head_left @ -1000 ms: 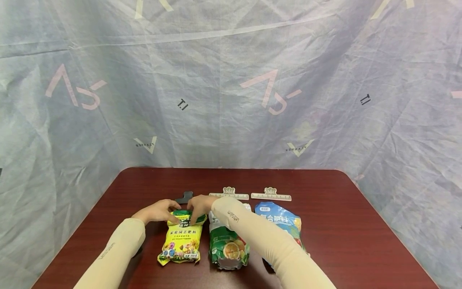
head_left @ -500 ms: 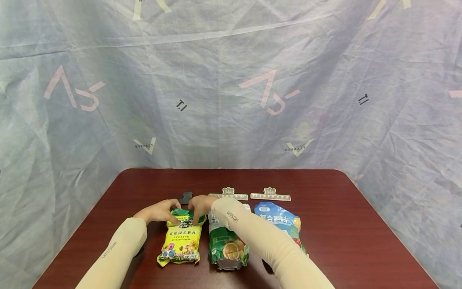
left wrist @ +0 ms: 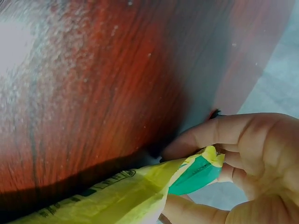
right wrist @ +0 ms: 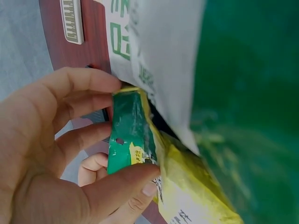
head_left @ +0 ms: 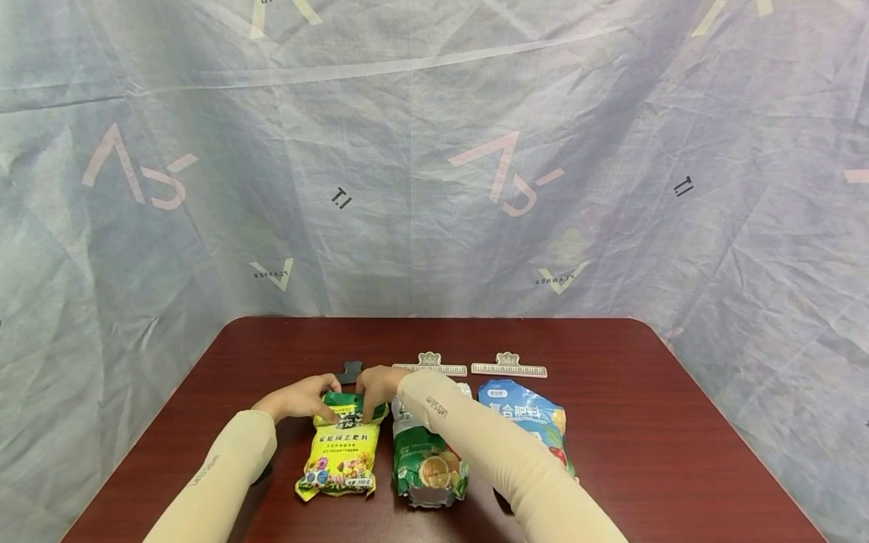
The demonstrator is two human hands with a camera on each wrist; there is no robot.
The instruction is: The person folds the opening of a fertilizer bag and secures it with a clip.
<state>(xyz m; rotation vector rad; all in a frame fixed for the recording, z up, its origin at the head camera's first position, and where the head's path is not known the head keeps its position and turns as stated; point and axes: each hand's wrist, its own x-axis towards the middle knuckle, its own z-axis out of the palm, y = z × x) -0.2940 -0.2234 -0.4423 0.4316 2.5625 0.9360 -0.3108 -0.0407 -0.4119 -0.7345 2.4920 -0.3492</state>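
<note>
A yellow bag of garden fertilizer [head_left: 344,445] with a green top lies on the table in the head view. My left hand [head_left: 299,398] grips its upper left corner, thumb on the near side and fingers behind. At the upper right corner, my right hand [head_left: 377,386] holds the green top edge [right wrist: 128,126] between thumb and fingers, as the right wrist view shows. The top strip bends between the two hands. Just behind the bag lies a black clip [head_left: 351,371], partly covered by the left fingers.
Right of the yellow bag lies a green-and-white bag [head_left: 429,464], partly under the right sleeve. Farther right is a blue bag [head_left: 523,407], also partly covered. Two pale clips with piano-key patterns [head_left: 434,369] [head_left: 509,368] lie behind them. A grey cloth [head_left: 407,226] hangs behind the table.
The head view has shifted slightly. The label near the yellow bag's top looks more bent than a second ago. Both hands keep nearly the same place on it.
</note>
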